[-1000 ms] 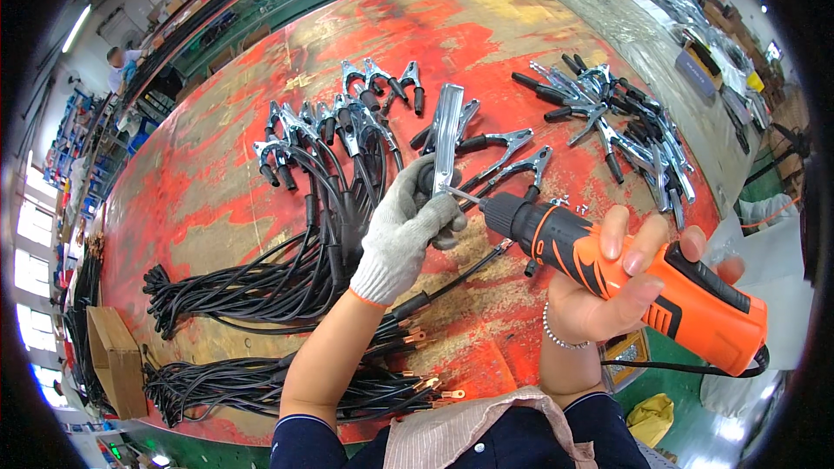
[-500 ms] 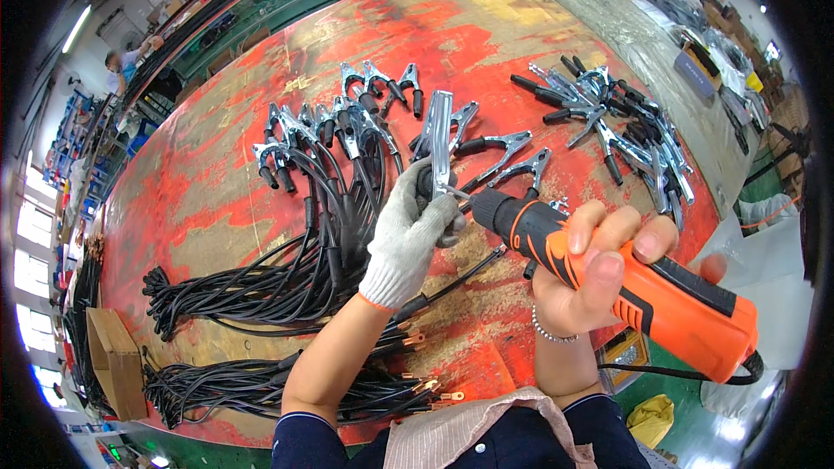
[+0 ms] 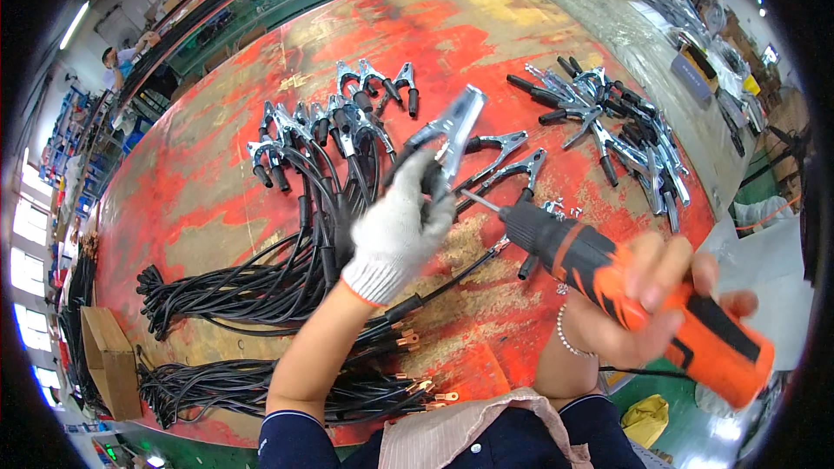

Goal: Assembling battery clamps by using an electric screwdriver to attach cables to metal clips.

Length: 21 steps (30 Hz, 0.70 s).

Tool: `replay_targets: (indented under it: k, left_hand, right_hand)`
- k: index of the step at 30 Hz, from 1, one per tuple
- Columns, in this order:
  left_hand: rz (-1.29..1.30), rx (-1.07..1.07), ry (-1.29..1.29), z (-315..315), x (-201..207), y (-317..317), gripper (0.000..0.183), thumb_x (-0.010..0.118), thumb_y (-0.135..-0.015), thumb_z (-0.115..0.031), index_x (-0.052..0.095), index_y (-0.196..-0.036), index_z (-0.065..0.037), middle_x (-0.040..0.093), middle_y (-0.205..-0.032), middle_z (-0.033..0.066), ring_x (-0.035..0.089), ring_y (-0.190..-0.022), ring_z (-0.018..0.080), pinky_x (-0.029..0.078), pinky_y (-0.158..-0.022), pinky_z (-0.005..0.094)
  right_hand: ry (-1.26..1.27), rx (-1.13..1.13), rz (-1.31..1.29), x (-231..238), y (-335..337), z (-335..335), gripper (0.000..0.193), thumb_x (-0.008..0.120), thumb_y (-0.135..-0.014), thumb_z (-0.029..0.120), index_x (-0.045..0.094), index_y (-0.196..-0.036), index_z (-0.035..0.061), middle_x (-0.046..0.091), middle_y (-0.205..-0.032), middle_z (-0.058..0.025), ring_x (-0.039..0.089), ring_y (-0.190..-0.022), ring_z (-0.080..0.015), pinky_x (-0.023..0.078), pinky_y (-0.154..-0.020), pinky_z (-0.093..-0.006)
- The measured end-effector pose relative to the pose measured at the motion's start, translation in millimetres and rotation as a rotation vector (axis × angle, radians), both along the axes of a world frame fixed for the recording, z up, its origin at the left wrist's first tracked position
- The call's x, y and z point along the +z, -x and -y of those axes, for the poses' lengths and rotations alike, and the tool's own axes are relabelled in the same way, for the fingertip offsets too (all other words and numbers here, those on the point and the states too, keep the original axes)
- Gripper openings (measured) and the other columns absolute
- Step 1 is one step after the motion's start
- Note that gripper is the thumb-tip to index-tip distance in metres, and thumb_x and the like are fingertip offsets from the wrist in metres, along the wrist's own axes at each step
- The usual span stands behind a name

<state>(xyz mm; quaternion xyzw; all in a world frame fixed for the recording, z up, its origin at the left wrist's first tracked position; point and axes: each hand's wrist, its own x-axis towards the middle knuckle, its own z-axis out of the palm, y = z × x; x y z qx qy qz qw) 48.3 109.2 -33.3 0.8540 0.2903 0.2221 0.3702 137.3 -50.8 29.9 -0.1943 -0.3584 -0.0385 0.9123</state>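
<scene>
My left hand (image 3: 395,230), in a white knitted glove, is closed round the black-sleeved handles of a silver battery clamp (image 3: 462,126), its metal jaw pointing up and to the right. My bare right hand (image 3: 647,295) grips an orange-and-black electric screwdriver (image 3: 725,352). The thin bit points toward the clamp but stands a little apart from it. Beyond lie two more clamps (image 3: 528,167), partly behind the tool. A black cable (image 3: 452,285) runs under my hands toward them. Small screws (image 3: 573,211) lie by the screwdriver's nose. Motion blurs the right fingers.
Left of my gloved hand, black cables (image 3: 261,295) with clamps spread across the worn red table (image 3: 347,26). Nearer me lies a second bundle (image 3: 226,386) with copper lugs. Loose clamps (image 3: 643,135) are heaped at right. A cardboard box (image 3: 109,365) stands at the left edge.
The screwdriver has drawn back right and down, its bit coming away from the clamp. In my left hand the clamp has turned, its jaw now tilting to the right.
</scene>
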Motion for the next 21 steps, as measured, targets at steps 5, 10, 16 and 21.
replay_targets:
  k: [5, 10, 16, 21]
  left_hand:
    - [-0.076, 0.004, -0.341, -10.3, 6.3, 18.0, 0.046, 0.060, -0.081, -0.022, 0.044, -0.121, -0.006, 0.062, -0.069, 0.0090, 0.060, -0.054, 0.0253, 0.047, -0.049, 0.0345]
    - [-0.089, -0.075, -0.597, 2.0, -5.9, 36.1, 0.054, 0.064, -0.074, -0.022, 0.046, -0.122, -0.005, 0.058, -0.061, 0.0095, 0.059, -0.050, 0.0274, 0.046, -0.045, 0.0368]
    - [-0.151, -0.116, -0.608, 7.1, -1.4, 44.4, 0.066, 0.066, -0.073, -0.024, 0.040, -0.128, 0.000, 0.055, -0.055, 0.0085, 0.056, -0.046, 0.0276, 0.042, -0.042, 0.0373]
    - [-0.117, -0.014, -0.705, 12.2, 17.7, 33.7, 0.032, 0.066, -0.078, -0.026, 0.060, -0.099, -0.003, 0.057, -0.062, 0.0113, 0.054, -0.049, 0.0288, 0.041, -0.048, 0.0404]
  right_hand:
    - [0.554, 0.028, -0.131, -55.4, -2.8, -10.7, 0.024, 0.070, -0.077, 0.004, 0.053, -0.093, 0.0063, 0.057, -0.083, -0.0005, 0.055, -0.074, -0.0102, 0.046, -0.069, -0.0249]
    - [0.827, 0.309, -0.129, -89.5, 10.4, -51.9, 0.033, 0.077, -0.072, 0.004, 0.057, -0.098, 0.0019, 0.062, -0.090, -0.0025, 0.059, -0.083, -0.0108, 0.049, -0.075, -0.0279]
    - [0.740, 0.547, -0.253, -101.0, 1.7, -54.9, 0.050, 0.073, -0.070, -0.007, 0.048, -0.112, 0.0029, 0.059, -0.090, -0.0025, 0.059, -0.081, -0.0111, 0.050, -0.074, -0.0256]
    - [0.605, 0.349, -0.461, -110.3, -10.0, -52.0, 0.051, 0.069, -0.071, -0.013, 0.048, -0.114, 0.0052, 0.060, -0.092, -0.0041, 0.061, -0.085, -0.0141, 0.053, -0.075, -0.0275]
